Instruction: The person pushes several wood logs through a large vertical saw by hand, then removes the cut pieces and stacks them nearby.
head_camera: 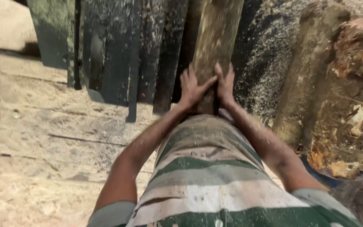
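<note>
Wooden post [215, 38] between dark planks [118, 50]

Dark planks [118, 50], sawdust-strewn floor [43, 138], rough logs [316, 75] alongside

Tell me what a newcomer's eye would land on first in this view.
Both hands, the left hand and the right hand, clasp the end of a rough brown wooden log at upper centre, just above the person's green-and-white striped shirt. Dark upright wooden planks stand to the log's left, and pale sawdust covers the ground at lower left.
</note>
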